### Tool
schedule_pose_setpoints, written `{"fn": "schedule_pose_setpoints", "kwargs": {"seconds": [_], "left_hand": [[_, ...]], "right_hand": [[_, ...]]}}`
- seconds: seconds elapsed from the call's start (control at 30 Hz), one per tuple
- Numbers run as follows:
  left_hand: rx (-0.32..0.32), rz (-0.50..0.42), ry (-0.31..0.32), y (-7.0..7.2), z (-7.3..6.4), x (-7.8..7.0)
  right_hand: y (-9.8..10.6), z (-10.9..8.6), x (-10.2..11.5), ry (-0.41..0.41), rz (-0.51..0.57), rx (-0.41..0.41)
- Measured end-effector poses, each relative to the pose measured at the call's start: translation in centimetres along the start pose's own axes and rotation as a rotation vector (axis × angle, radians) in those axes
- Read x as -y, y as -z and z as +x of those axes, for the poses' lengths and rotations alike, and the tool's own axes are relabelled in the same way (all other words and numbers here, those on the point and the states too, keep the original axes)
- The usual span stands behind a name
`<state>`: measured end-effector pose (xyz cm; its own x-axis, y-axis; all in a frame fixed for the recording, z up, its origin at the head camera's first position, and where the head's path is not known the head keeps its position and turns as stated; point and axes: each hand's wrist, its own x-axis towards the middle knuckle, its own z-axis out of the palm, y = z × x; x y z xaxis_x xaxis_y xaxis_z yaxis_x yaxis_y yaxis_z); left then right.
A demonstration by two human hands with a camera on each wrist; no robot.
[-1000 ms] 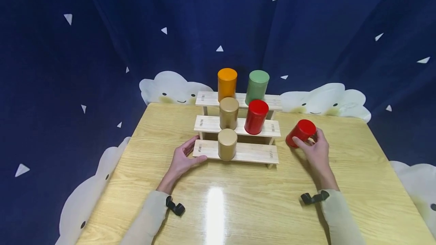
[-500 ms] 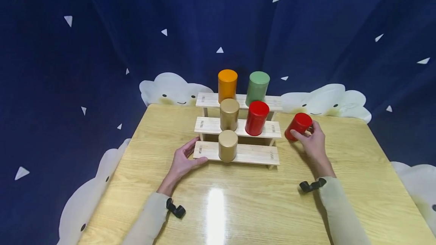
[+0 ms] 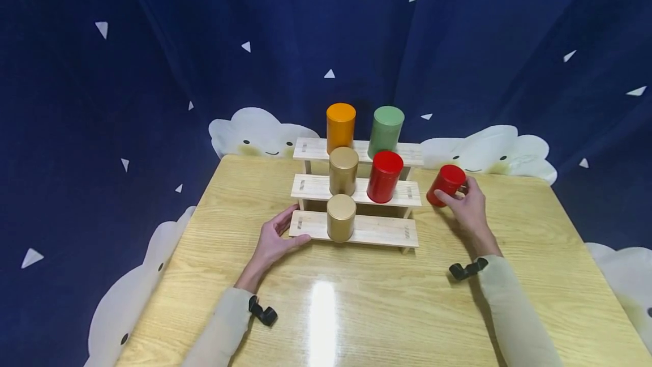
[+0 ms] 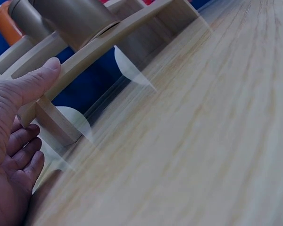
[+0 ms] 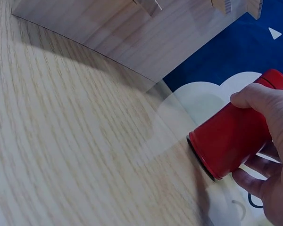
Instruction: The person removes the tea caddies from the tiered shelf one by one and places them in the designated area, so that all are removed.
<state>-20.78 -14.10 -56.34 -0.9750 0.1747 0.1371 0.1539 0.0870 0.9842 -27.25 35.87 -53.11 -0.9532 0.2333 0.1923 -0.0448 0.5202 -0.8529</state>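
Observation:
To the right of the three-tier wooden rack (image 3: 377, 228), my right hand (image 3: 470, 208) grips a red canister (image 3: 446, 184), thumb on its near side. In the right wrist view this canister (image 5: 233, 134) has its dark base close to the tabletop; I cannot tell whether it touches. My left hand (image 3: 272, 241) holds the rack's lower left end, its thumb on the front edge of the bottom board. On that board stands a gold canister (image 3: 340, 220). The middle tier carries another gold canister (image 3: 343, 171) and a second red canister (image 3: 385, 177).
An orange canister (image 3: 340, 128) and a green canister (image 3: 386, 131) stand on the top tier. Below everything spreads the wood-grain table (image 3: 397, 304). A dark blue curtain (image 3: 285, 27) with white triangles and clouds hangs behind it.
My right hand has moved the red canister slightly away from me and a little left, most of it in the first half second. The left hand and rack stay put.

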Motion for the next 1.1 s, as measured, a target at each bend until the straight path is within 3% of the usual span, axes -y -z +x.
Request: {"fn": "schedule_pose_setpoints", "kwargs": {"seconds": [0.6, 1.1], "left_hand": [[-0.005, -0.007, 0.006, 0.0, 0.1, 0.0], [-0.009, -0.006, 0.001, 0.0, 0.0, 0.1]], "right_hand": [[-0.4, 0.3, -0.4, -0.018, 0.009, 0.003], [0.5, -1.4, 0.0, -0.017, 0.023, 0.052]]}}
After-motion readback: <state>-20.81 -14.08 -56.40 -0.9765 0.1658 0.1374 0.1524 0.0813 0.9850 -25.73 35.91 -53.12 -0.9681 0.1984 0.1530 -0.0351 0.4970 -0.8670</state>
